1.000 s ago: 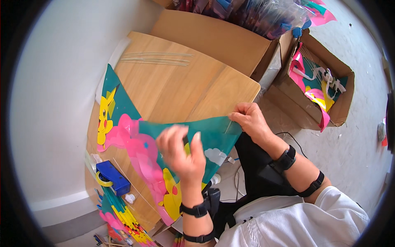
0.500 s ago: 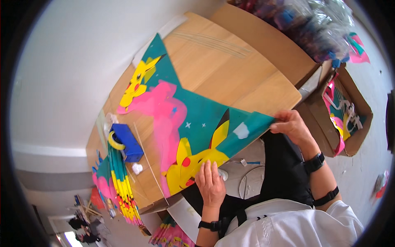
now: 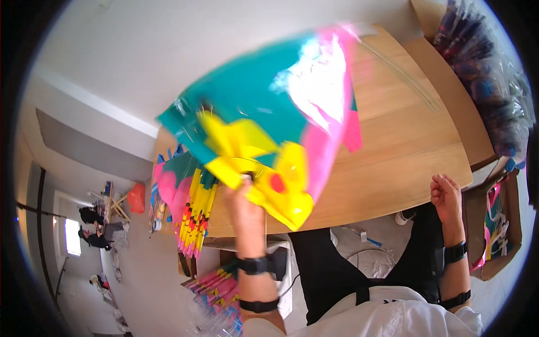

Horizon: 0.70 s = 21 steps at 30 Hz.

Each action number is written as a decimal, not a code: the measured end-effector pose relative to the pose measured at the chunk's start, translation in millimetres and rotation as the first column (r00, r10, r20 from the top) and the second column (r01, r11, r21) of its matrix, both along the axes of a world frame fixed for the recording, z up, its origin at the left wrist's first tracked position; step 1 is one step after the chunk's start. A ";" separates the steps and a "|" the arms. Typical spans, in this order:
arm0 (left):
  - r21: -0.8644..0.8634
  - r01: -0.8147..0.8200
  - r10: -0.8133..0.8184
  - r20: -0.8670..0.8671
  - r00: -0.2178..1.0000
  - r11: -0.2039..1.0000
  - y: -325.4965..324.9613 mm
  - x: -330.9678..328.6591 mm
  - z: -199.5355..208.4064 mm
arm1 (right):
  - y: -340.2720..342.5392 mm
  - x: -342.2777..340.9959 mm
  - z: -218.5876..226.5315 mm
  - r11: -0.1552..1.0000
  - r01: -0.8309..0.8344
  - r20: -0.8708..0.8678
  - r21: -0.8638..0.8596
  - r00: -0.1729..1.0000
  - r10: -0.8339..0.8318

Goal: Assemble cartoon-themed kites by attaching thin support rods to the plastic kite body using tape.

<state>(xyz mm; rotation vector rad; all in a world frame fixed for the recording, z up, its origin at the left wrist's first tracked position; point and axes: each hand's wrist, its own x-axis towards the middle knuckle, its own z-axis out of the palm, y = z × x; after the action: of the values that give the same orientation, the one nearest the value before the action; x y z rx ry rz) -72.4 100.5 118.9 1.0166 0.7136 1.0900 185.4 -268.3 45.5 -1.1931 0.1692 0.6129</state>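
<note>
A teal kite sail (image 3: 247, 84) with pink areas and a yellow cartoon figure is lifted and bent over the table, blurred by motion and glaring with light. My left hand (image 3: 246, 210) is closed on its near yellow edge; the fingertips are partly smeared. A folded-over pink and teal corner hangs at the sail's right side. Away from the sail, at the table's right edge, my right hand (image 3: 446, 196) has its fingers curled in, and nothing shows in them.
Thin rods (image 3: 401, 73) lie along the far side of the wooden table (image 3: 404, 146). Folded kites (image 3: 196, 208) are stacked at its left end. An open carton (image 3: 499, 230) with kite pieces stands at the right, below plastic-wrapped bundles (image 3: 483, 84). More bundles (image 3: 216, 286) lie below the table.
The sail has gone from lying flat on the table to being raised and swung up leftward by my left hand. My right hand has let go of its corner and moved right.
</note>
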 end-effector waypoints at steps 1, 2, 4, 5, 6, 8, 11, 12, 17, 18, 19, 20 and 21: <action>0.054 0.013 -0.012 -0.020 1.000 0.998 39.8 -36.6 12.6 | 11.4 -6.1 1.8 0.999 -0.038 -0.021 0.026 0.999 0.039; 0.255 0.045 -0.060 0.049 0.997 0.966 42.6 -55.1 35.9 | 17.6 -9.6 1.2 0.999 -0.047 -0.015 0.007 0.999 0.047; 0.373 -0.178 0.183 0.023 0.983 0.910 94.0 -112.9 64.0 | 30.0 -18.2 1.3 0.998 -0.069 -0.011 -0.017 0.998 0.068; 0.314 -0.380 0.379 0.066 0.923 0.870 125.4 -124.0 65.3 | 27.3 -17.9 0.9 0.998 -0.048 0.005 -0.049 0.999 0.048; 0.271 -0.575 0.579 0.076 0.812 0.772 152.4 -144.6 85.1 | 30.9 -19.4 0.7 0.997 -0.047 0.004 -0.056 0.999 0.047; 0.523 -0.759 0.880 0.037 0.474 0.387 171.5 -164.9 124.0 | 40.0 -24.8 -2.4 0.996 -0.055 -0.004 -0.072 0.998 0.055; 0.964 -0.258 0.985 -0.024 0.173 0.069 206.5 -210.4 114.6 | 55.1 -33.5 -6.8 0.991 -0.076 -0.003 -0.106 0.997 0.076; 0.997 -0.034 0.989 -0.068 0.134 0.073 206.8 -212.1 110.7 | 61.2 -36.6 -9.3 0.989 -0.092 -0.007 -0.112 0.996 0.092; 0.816 0.383 0.901 -0.408 -0.149 0.433 230.8 -217.8 38.7 | 85.2 -53.2 -16.5 0.963 -0.163 0.031 -0.213 0.984 0.173; 0.758 0.408 0.858 -0.488 -0.162 0.508 225.1 -212.0 27.5 | 87.3 -54.9 -18.4 0.958 -0.173 0.052 -0.227 0.980 0.190; 0.692 0.427 0.804 -0.571 -0.169 0.582 225.3 -209.9 11.3 | 88.0 -56.7 -19.0 0.952 -0.177 0.079 -0.251 0.976 0.203; 0.596 0.461 0.730 -0.655 -0.194 0.657 234.9 -214.1 -11.3 | 89.0 -57.3 -19.1 0.945 -0.181 0.106 -0.274 0.971 0.216; 0.491 0.491 0.653 -0.719 -0.239 0.720 246.3 -224.8 -30.6 | 92.8 -58.2 -19.7 0.938 -0.186 0.106 -0.291 0.969 0.225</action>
<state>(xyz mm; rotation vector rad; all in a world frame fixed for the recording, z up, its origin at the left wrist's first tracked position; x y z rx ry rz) -297.2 346.8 88.3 2.8079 1.8625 0.1979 127.1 -175.5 25.8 -1.5359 0.0120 0.7027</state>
